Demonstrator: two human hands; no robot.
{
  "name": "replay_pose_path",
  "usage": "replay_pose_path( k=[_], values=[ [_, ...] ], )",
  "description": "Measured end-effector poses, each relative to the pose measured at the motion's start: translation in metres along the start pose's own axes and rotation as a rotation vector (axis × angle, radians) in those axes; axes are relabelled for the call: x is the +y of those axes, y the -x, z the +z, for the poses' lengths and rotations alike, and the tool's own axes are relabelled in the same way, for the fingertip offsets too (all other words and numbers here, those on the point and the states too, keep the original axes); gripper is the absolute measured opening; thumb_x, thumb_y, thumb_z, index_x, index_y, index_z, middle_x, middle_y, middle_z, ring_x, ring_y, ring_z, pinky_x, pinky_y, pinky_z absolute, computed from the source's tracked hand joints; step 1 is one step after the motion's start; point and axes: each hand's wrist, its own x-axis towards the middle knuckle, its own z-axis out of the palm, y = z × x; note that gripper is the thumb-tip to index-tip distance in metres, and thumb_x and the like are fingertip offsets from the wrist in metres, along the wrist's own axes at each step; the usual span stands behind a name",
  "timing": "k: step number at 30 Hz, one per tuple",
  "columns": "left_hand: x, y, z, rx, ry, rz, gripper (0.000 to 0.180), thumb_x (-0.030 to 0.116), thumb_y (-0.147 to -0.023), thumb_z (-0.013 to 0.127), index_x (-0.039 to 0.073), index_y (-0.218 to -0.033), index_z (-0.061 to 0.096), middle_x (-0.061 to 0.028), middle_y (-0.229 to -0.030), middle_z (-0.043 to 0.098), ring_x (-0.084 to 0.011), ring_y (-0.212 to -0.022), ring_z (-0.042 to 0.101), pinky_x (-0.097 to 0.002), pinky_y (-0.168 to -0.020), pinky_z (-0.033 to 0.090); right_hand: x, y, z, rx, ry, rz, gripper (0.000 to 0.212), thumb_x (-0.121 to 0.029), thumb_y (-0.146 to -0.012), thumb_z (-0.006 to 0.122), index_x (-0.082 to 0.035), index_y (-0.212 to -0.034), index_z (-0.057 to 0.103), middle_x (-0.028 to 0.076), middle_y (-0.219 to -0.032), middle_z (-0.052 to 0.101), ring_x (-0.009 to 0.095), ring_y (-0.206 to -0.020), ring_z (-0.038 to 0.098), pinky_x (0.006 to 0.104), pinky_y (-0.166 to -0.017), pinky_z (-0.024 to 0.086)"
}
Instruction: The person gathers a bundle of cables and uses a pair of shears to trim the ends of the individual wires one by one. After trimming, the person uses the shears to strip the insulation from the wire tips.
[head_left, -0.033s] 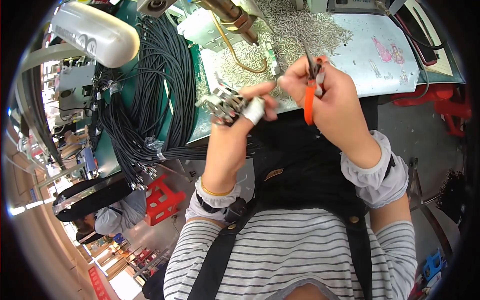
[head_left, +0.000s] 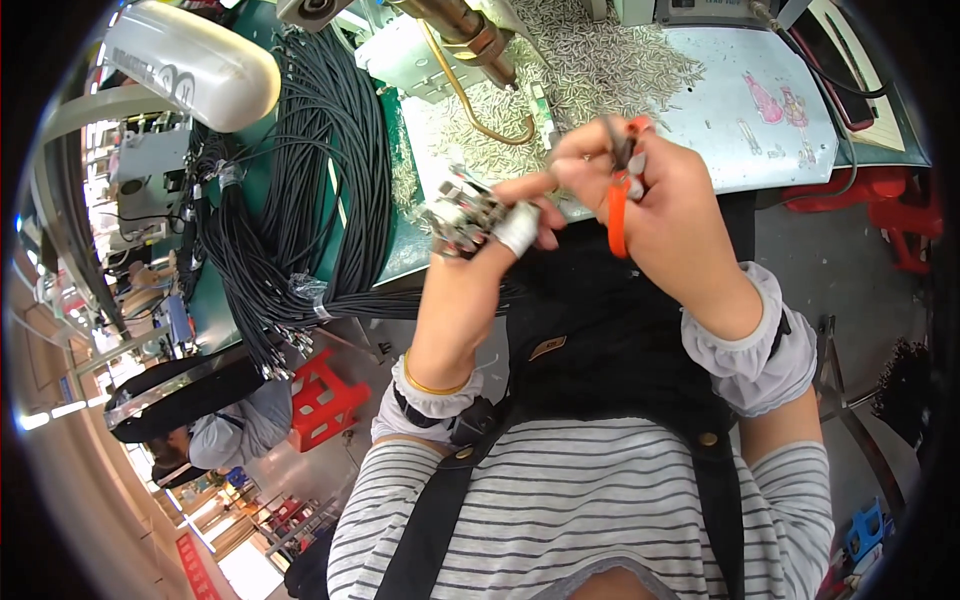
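My left hand [head_left: 482, 268] is closed around a bunch of metal connectors [head_left: 462, 212], their silver ends fanning out on its far left side. Motion smears them. White wrapping covers the left thumb. My right hand [head_left: 672, 195] grips an orange-handled hand tool [head_left: 617, 225]; one handle shows below the fingers, while its dark working end is blurred, so I cannot tell its exact kind. The fingertips of both hands almost meet over the table's near edge. Whatever lies between them is too small and blurred to make out.
Loose small metal pieces [head_left: 640, 60] cover the table beneath a metal machine head [head_left: 480, 50] with a bent brass-coloured tube. Bundled black cables [head_left: 335, 170] lie left, near a white cylinder [head_left: 190, 65]. A phone [head_left: 840, 80] lies far right. Another person [head_left: 235, 435] sits at left.
My left hand and the connectors have shifted slightly right and toward me. The right hand's tool has turned; its dark blade pointed up before and now looks shortened.
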Motion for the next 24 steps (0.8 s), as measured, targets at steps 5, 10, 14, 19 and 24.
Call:
replay_pose_path(
  k=[5,10,14,19,24],
  values=[
    [-0.004,0.010,0.002,-0.294,-0.256,-0.078,0.021,-0.002,-0.080,0.052,-0.002,-0.101,0.052,-0.0094,-0.083,0.058,-0.0169,-0.075,0.057,-0.0296,-0.065,0.048,-0.009,0.004,0.000,-0.197,-0.088,0.168,0.010,-0.008,-0.082,0.058,0.001,-0.086,0.058,0.000,-0.062,0.053,0.004,-0.049,0.046,0.0198,-0.043,0.037],
    [-0.001,0.008,-0.003,-0.156,0.182,-0.114,0.024,-0.004,-0.078,0.053,-0.002,-0.102,0.050,-0.0100,-0.081,0.057,-0.0182,-0.068,0.058,-0.0303,-0.064,0.049,0.004,0.013,0.002,-0.063,-0.118,0.147,0.015,-0.007,-0.081,0.058,-0.001,-0.095,0.060,0.005,-0.074,0.061,0.005,-0.050,0.049,0.0208,-0.043,0.038],
    [0.002,0.007,-0.001,-0.155,0.233,-0.125,0.025,-0.005,-0.077,0.053,-0.003,-0.102,0.050,-0.0102,-0.079,0.056,-0.0191,-0.063,0.058,-0.0299,-0.060,0.049,0.012,0.018,-0.001,0.065,0.319,-0.364,0.016,-0.005,-0.077,0.061,-0.001,-0.093,0.061,0.009,-0.081,0.064,0.008,-0.049,0.052,0.0213,-0.042,0.038],
    [0.004,0.008,-0.002,-0.160,0.201,-0.104,0.024,-0.006,-0.076,0.053,-0.002,-0.099,0.052,-0.0090,-0.077,0.055,-0.0154,-0.057,0.053,-0.0257,-0.051,0.044,0.015,0.021,-0.006,0.120,0.756,-0.840,0.018,0.000,-0.071,0.063,-0.002,-0.088,0.062,0.010,-0.089,0.065,0.011,-0.048,0.054,0.0212,-0.040,0.038],
    [0.006,0.006,0.001,-0.062,0.141,-0.117,0.021,-0.005,-0.076,0.055,-0.001,-0.097,0.054,-0.0045,-0.072,0.053,-0.0067,-0.050,0.042,-0.0193,-0.042,0.031,0.025,0.018,-0.008,0.075,0.450,-0.694,0.019,0.004,-0.068,0.065,-0.003,-0.086,0.062,0.008,-0.086,0.065,0.013,-0.049,0.056,0.0210,-0.042,0.040]
  ],
)
